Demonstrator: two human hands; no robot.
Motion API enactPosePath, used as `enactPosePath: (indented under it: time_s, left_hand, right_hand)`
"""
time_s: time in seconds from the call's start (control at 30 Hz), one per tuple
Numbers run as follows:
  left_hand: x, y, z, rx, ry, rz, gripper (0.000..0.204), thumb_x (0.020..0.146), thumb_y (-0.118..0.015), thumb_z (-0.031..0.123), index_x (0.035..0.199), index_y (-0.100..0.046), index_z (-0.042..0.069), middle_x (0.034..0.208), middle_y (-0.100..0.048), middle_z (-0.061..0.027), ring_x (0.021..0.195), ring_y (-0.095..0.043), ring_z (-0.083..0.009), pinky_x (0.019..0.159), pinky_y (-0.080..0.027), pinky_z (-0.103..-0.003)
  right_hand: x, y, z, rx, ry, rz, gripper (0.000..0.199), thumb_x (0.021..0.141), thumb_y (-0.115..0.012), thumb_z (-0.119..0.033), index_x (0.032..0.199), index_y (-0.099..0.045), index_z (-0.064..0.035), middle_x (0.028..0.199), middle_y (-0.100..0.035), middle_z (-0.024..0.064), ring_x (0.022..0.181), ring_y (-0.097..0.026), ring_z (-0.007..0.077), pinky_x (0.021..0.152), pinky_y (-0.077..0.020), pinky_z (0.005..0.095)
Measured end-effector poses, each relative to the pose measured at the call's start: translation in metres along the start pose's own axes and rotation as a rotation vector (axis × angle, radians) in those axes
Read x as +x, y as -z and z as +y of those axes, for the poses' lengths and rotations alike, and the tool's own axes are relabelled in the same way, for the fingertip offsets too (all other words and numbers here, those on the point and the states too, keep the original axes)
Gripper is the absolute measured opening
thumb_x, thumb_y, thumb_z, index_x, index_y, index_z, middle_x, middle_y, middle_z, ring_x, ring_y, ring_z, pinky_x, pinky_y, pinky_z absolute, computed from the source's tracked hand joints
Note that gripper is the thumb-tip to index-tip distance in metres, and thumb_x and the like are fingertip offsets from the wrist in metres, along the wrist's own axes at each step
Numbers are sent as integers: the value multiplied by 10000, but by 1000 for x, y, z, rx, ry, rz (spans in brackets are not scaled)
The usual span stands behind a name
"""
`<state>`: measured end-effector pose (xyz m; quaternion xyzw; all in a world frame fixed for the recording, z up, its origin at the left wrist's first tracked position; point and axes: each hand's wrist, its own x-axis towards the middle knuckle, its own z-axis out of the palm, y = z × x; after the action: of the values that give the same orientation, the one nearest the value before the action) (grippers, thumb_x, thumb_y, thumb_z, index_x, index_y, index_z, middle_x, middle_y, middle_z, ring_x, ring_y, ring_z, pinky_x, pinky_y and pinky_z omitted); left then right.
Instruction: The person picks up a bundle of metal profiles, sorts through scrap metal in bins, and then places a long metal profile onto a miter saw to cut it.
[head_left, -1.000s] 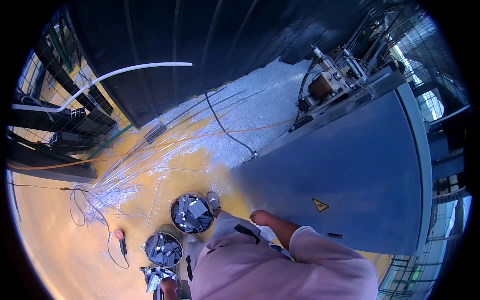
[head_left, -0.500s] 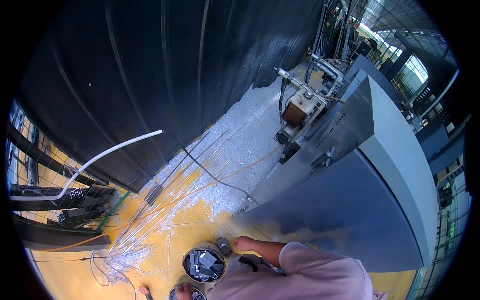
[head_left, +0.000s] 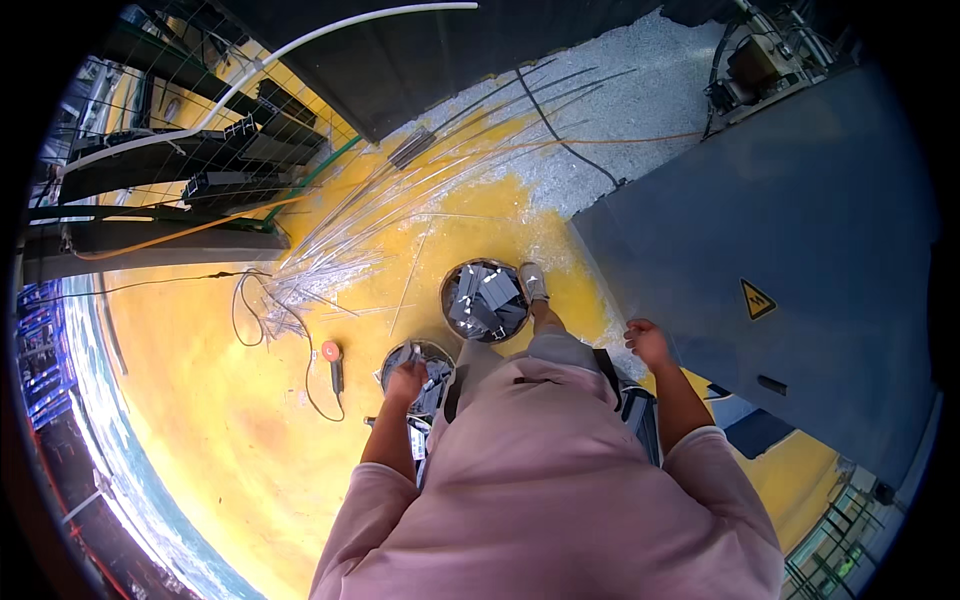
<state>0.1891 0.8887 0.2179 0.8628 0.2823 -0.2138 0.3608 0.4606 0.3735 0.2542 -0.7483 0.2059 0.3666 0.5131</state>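
One corded tool with a red head [head_left: 332, 350] lies at far left on the yellow floor, its dark handle pointing toward the person. Next, the left hand [head_left: 405, 383] is over the nearer round bucket [head_left: 425, 342], which contains dark and grey pieces [head_left: 437, 375]; the hand hides their long axes in part, and whether its fingers grip one I cannot tell. To the right, the farther bucket [head_left: 443, 302] is heaped with straight grey lengths [head_left: 495, 290], some pointing away from the person, others aslant. The right hand [head_left: 650, 343], fingers loosely curled and holding nothing visible, hangs beside the blue cabinet [head_left: 790, 220].
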Motion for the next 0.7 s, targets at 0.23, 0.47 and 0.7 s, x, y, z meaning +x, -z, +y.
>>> enactPosePath:
  time_s: [0.23, 0.47, 0.7]
  left_hand:
    - [-39, -13, -95, 617, -312, -404, 184, 814, -576, 207, 848, -694, 70, 922, -668, -180, 902, -654, -346, 772, -541, -432]
    - [-35, 3, -103, 948, -348, -700, 221, 829, -558, 172, 934, -711, 51, 1079, -671, -156, 983, -650, -328, 830, -540, -412]
    - [39, -74, -77, 702, -488, -293, 244, 872, -532, 235, 959, -679, 61, 1011, -679, -196, 970, -656, -334, 828, -524, -434]
  right_hand:
    - [-158, -20, 227, -1203, 366, -321, 234, 889, -521, -122, 1088, -628, -62, 815, -650, 81, 657, -631, 148, 563, -498, 314]
    - [-285, -38, 308, -66, -214, -136, 265, 854, -483, -162, 1101, -550, -91, 871, -609, 66, 654, -539, 160, 484, -389, 260]
    - [-397, -67, 271, 198, -66, 346, 367, 875, -447, -54, 1214, -576, -3, 1002, -663, 97, 797, -621, 162, 693, -475, 286]
